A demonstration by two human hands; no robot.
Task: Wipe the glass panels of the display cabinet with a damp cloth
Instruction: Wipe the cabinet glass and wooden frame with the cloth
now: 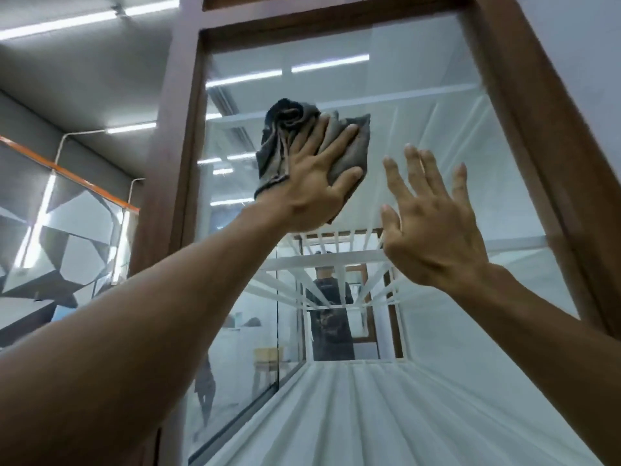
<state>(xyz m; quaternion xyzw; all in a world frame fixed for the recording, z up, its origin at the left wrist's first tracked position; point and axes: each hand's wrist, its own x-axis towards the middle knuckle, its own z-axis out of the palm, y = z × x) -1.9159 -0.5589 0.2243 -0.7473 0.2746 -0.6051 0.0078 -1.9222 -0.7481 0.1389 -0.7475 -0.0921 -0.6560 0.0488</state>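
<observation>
We see a bright, cool-white scene, lit by ceiling tube lights (pixel 87 20) at ten o'clock. Their streaks glare off the glass panel (pixel 420 129) near twelve o'clock, with fainter reflections toward nine. Shadows are soft. We notice wide-angle bending in the wooden frame (pixel 537 129) at two o'clock, and the left forearm (pixel 134 331) at seven o'clock looks slightly blurred.

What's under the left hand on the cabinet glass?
A crumpled dark grey cloth, pressed by the flat left hand against the glass panel. The glass beneath the cloth is covered, so its state cannot be seen.
</observation>
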